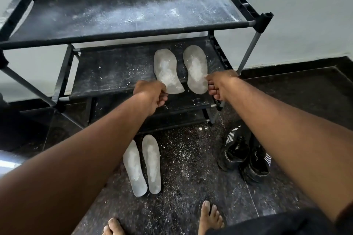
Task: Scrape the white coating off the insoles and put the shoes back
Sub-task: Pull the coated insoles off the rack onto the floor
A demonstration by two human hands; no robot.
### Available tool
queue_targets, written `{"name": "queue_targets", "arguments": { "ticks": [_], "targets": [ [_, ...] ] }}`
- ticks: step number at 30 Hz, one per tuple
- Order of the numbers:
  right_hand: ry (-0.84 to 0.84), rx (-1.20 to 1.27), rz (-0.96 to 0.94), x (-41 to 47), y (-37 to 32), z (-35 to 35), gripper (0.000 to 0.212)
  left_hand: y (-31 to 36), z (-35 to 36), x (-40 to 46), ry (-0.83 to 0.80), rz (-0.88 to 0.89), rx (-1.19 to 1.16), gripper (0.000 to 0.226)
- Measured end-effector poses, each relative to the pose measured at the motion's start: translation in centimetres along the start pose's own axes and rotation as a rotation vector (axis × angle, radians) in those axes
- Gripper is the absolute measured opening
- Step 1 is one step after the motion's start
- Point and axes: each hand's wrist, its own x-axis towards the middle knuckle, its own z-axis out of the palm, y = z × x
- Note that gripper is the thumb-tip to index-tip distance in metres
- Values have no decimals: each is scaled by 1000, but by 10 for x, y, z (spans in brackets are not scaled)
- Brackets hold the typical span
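shoes (246,152), black pair, on speckled floor (191,158) right of rack (122,32), well apart from both hands. white dust over top shelf (133,11), middle shelf (114,70) and floor. two insoles (142,166) flat on floor near bare feet (210,217). on middle shelf, left insole (167,71) pinched at heel by left hand (150,94), right insole (195,68) gripped at its heel-side edge by right hand (219,84); fingers curled on both.
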Motion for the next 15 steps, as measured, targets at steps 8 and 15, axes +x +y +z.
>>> {"name": "queue_targets", "arguments": {
  "ticks": [8,15],
  "targets": [
    [-39,6,-16,1,6,-7,8,5,2,3,2,-38,-132,14],
    [-121,70,-55,1,16,-22,27,-12,10,-9,-84,-91,-149,22]
  ]
}}
